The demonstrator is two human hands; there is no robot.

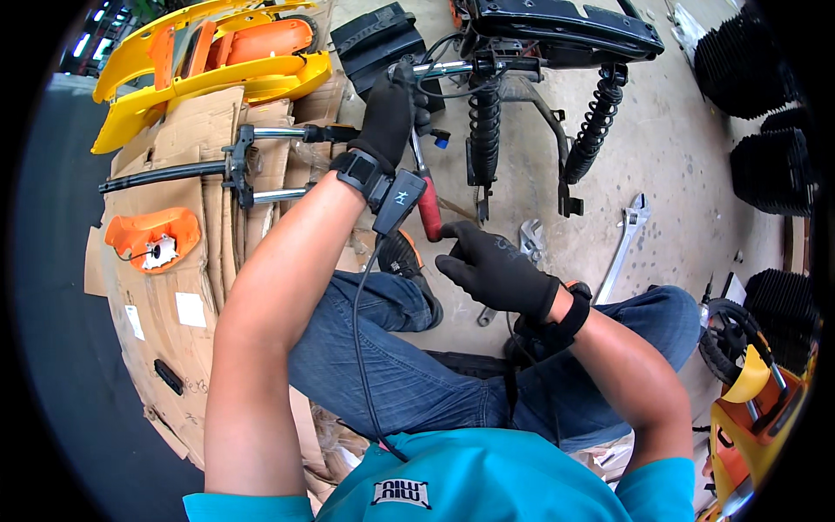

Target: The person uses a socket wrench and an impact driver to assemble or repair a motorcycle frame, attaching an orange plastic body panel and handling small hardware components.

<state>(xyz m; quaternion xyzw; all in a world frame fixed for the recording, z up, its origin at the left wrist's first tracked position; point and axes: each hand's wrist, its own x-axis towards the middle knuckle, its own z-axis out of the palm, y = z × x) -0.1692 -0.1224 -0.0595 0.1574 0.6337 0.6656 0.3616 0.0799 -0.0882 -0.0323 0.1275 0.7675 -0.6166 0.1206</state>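
Note:
My left hand [391, 113], in a black glove, is closed around the head end of a red-handled ratchet wrench [429, 209]. A shiny metal shaft [444, 69] runs from beside this hand to the black vehicle frame [565, 30]. The wrench's handle hangs toward me. Close by its lower end is my right hand [500, 270], also gloved in black, with index finger and thumb apart and nothing visible between them. The frame carries two black coil-spring shock absorbers [484, 130], [594, 122]. A black cable loops near the shaft.
An adjustable wrench [626, 244] and a smaller one [531, 237] lie on the floor. To the left, cardboard [174, 339] bears a fork assembly [239, 165] and an orange part [152, 239]. Yellow body panels [209, 83] lie beyond; black ribbed parts [770, 170] stand right.

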